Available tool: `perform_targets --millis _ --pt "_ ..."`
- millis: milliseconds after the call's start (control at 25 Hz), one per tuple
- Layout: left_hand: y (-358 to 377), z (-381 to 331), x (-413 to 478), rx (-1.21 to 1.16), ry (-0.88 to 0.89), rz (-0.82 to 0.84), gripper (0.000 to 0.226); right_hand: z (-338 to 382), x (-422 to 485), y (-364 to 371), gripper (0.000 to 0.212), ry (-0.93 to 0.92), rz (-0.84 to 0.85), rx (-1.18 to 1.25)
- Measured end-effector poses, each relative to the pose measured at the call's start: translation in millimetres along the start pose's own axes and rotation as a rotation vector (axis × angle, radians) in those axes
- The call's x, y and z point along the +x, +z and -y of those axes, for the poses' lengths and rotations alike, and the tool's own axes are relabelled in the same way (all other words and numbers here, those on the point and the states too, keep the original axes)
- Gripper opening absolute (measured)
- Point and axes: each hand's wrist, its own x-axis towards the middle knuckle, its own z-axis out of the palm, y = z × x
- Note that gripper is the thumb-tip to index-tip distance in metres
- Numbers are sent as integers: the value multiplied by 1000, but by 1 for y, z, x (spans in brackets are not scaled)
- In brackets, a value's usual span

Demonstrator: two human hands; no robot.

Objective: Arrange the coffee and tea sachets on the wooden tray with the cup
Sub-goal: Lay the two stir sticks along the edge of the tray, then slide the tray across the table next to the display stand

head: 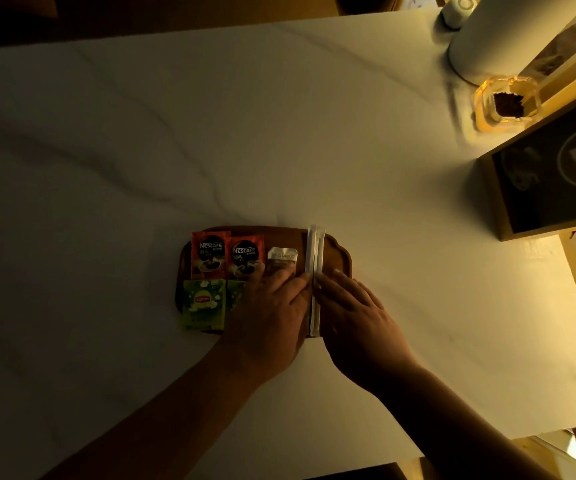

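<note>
A dark wooden tray (343, 263) lies flat on a pale marble-patterned table (210, 140), and serves as the reference for all positions below.

On the tray's far left portion, two red Nescafé sachets (210, 254) (246, 258) lie side by side, the second slightly overlapping the first. Just right of these sits a small silver-and-brown sachet (282, 259). On the tray's near left portion lies a green Lipton tea sachet (204, 304), its near edge overhanging the tray rim. A second green sachet (235, 294) lies just right of it, largely covered by the left hand.

Two long white stick sachets (315, 251) lie together across the tray's right portion, running from far rim to near rim and projecting past both.

The left hand (272, 320) rests palm down on the tray, fingers extended and flat, fingertips touching the left edge of the stick sachets. The right hand (352, 306) lies palm down on the other side, fingers extended, pressing against the sticks' right edge. Neither hand is closed around anything; the sticks are pinched laterally between the two sets of fingertips.

Well beyond the tray, to its far right, stand a white cylindrical appliance (508, 36), a square glass dish (506, 102) holding dark granules, and a dark box (556, 174) with a gold edge. No cup can be identified.
</note>
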Motion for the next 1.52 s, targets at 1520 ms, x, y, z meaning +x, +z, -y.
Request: perform_targets --millis 1520 --pt "-18 163 -54 -701 -713 -60 28 -13 41 -17 8 875 -139 718"
